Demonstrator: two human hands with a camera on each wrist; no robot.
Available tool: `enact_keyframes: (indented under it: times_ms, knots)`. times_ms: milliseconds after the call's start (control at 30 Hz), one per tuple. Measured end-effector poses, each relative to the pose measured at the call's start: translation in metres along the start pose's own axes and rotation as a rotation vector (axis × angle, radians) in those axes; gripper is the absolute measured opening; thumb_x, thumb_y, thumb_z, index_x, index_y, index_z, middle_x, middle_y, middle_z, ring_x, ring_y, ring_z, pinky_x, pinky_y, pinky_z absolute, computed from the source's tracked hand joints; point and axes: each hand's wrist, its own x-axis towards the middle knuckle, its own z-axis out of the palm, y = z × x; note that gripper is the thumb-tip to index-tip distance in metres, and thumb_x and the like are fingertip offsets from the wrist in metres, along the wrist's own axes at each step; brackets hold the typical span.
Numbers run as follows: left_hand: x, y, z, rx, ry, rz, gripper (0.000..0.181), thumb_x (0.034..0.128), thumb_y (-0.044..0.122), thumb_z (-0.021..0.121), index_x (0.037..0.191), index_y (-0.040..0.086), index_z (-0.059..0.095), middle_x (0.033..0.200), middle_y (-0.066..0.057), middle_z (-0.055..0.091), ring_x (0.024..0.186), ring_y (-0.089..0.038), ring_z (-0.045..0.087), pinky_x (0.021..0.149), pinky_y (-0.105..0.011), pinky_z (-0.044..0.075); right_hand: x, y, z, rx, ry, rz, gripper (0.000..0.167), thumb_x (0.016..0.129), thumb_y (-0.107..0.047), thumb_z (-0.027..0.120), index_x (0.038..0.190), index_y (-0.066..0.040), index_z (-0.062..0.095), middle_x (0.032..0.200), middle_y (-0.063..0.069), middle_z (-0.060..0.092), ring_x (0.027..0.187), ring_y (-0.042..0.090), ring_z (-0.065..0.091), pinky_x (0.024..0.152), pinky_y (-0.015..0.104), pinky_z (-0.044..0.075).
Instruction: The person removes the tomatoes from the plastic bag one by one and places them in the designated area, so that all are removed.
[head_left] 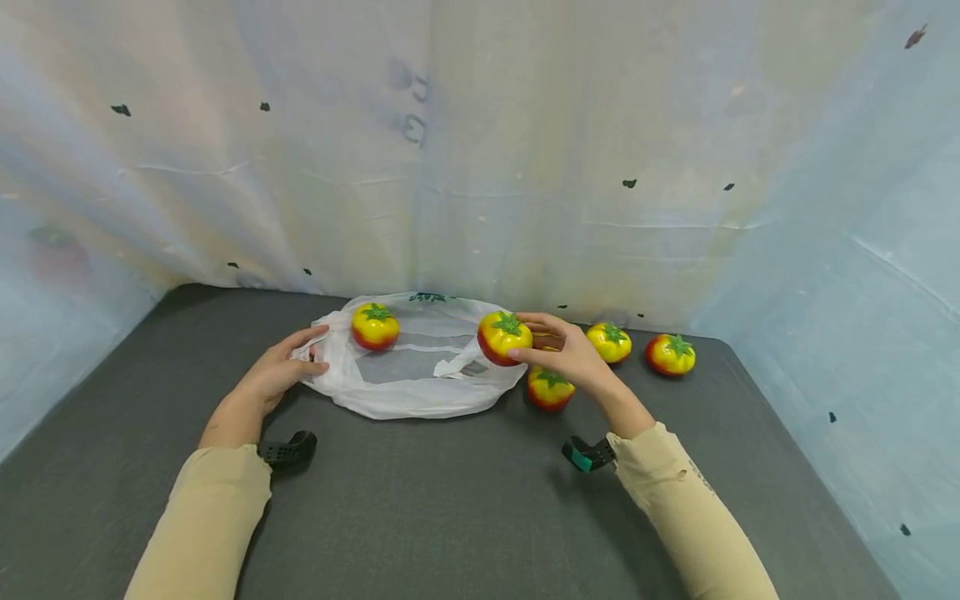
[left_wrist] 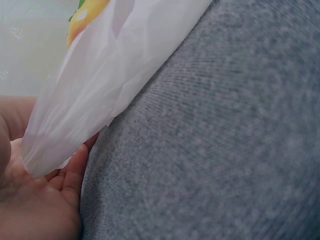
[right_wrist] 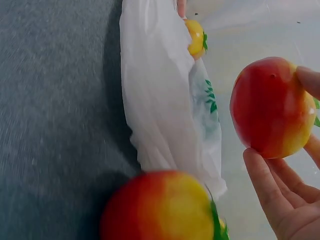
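Note:
A white plastic bag lies on the dark table with its mouth spread wide. My left hand grips the gathered left end of the bag, which runs between thumb and fingers in the left wrist view. One glossy red-and-yellow tomato with a green leafy top sits at the left inside the bag's mouth. Over the bag's right rim, my right hand holds another such tomato between thumb and fingertips. Close below that hand, a further tomato rests on the table beside the bag.
Farther right on the table are a yellow-topped tomato and a redder one. Part of another yellow one shows behind my right fingers. A pale sheet hangs along the back and both sides. Dark bands circle both wrists.

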Motion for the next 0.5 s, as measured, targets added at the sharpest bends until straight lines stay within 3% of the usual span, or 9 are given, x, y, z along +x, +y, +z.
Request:
enact_keyframes:
  times_ms: [500]
  knots:
    - [0.002,0.0,0.0,0.018,-0.006,-0.009,0.078,0.0914,0.014,0.062,0.154,0.019,0.016,0.16,-0.016,-0.013,0.145,-0.044,-0.01,0.111,-0.068,0.003,-0.018,0.01,-0.029,-0.039,0.059,0.052,0.059,0.086,-0.032,0.071,0.14,-0.022,0.048,0.148,0.009,0.041,0.132,0.032,0.045,0.103,0.051,0.043]
